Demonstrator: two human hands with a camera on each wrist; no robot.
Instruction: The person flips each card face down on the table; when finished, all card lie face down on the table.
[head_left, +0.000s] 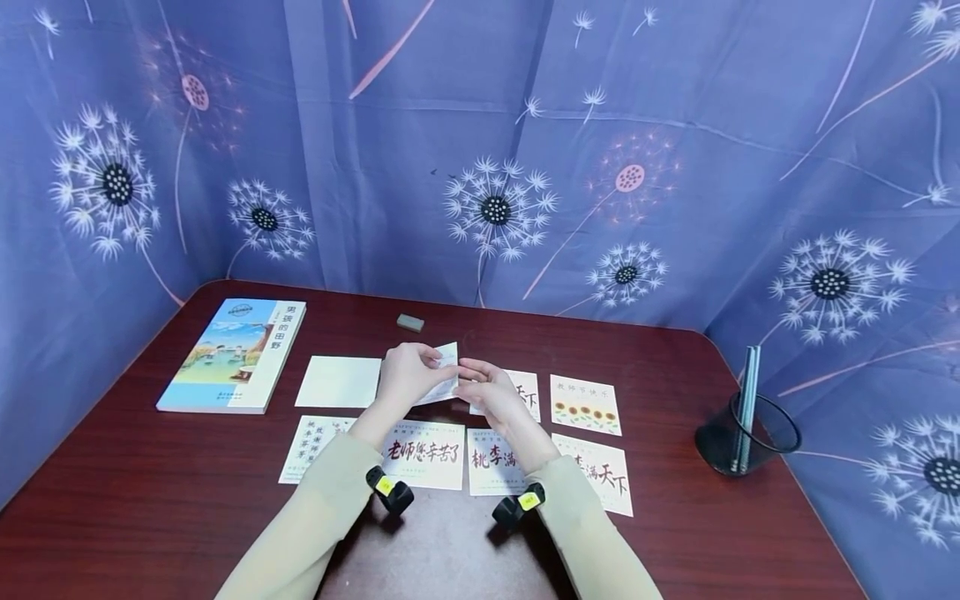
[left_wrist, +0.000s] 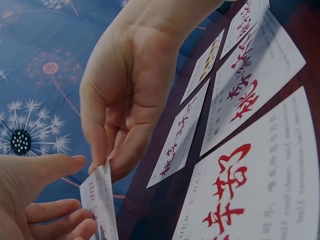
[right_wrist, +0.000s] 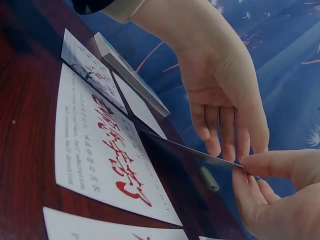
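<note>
Pinching a greeting card (head_left: pixel 447 357) above the table (head_left: pixel 667 375), the right hand (head_left: pixel 497 397) faces the left hand (head_left: pixel 407 377), its fingers straight, thumb spread; from there I see a paperback (head_left: pixel 228 358) at nine o'clock, a pen cup (head_left: pixel 716 446) at three.

Hands (head_left: pixel 408 377) at card (head_left: pixel 449 355), book (head_left: pixel 225 358), black cup (head_left: pixel 720 448)

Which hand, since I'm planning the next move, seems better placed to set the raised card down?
Probably the right hand: it pinches the raised card by its edge, while the left hand is open beside it.
</note>
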